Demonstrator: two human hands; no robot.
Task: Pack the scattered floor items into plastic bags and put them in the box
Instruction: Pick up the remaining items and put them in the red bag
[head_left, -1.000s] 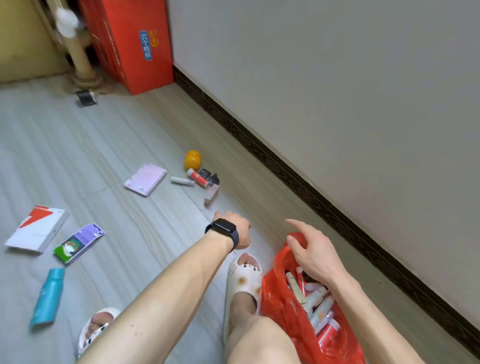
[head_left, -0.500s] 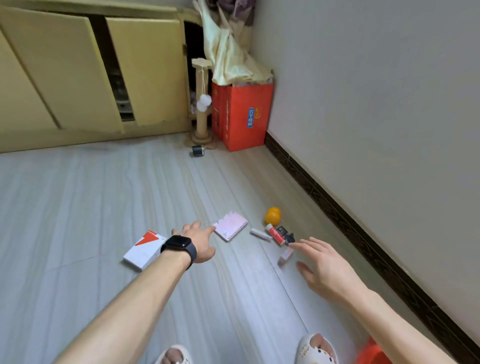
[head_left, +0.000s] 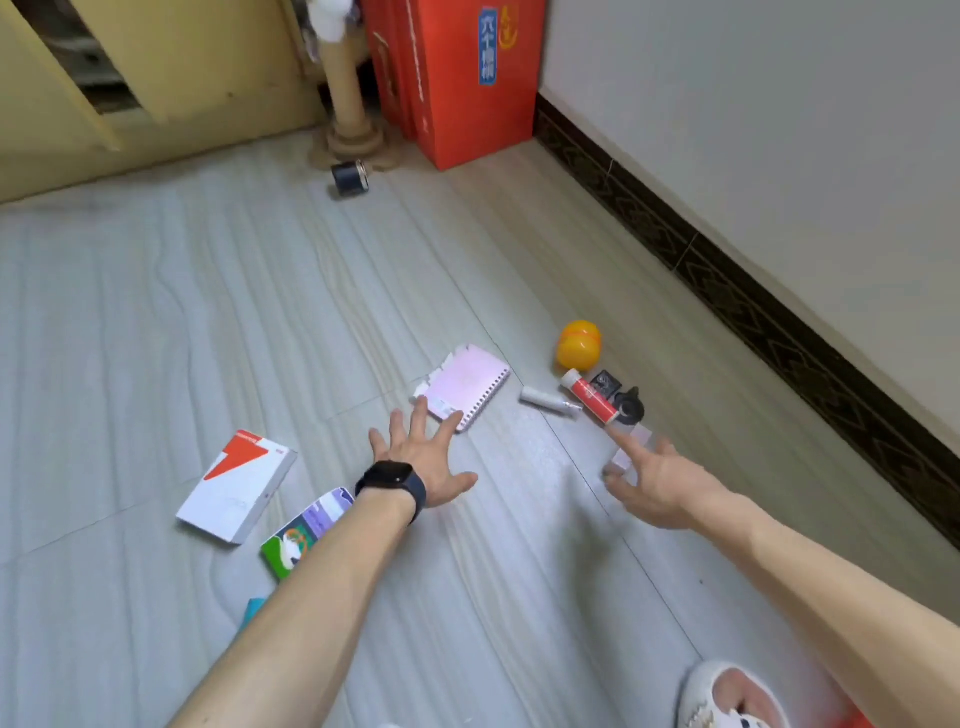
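Left hand (head_left: 421, 457) splayed, empty, fingertips by the pink notebook (head_left: 470, 387); right hand (head_left: 654, 478) loose, forefinger stretched toward the red tube (head_left: 592, 397).

Floor (head_left: 156, 312), seen from above. Far corner: carton (head_left: 457, 78) against the wall, post (head_left: 345, 88) to its left, a small can (head_left: 349, 176) lying just before the post. Near the skirting (head_left: 779, 322), at right: ball (head_left: 579, 344), with tube (head_left: 589, 397), stick (head_left: 545, 401) and a small part (head_left: 605, 384) clustered just before it. Notebook (head_left: 465, 387) lies left of the stick. Left hand (head_left: 423, 457) reaches the notebook's near corner; right hand (head_left: 652, 478) partly covers a block (head_left: 636, 441) before the tube. Flat box (head_left: 236, 486) and packet (head_left: 306, 530) lie left of the left forearm, the packet partly under it.
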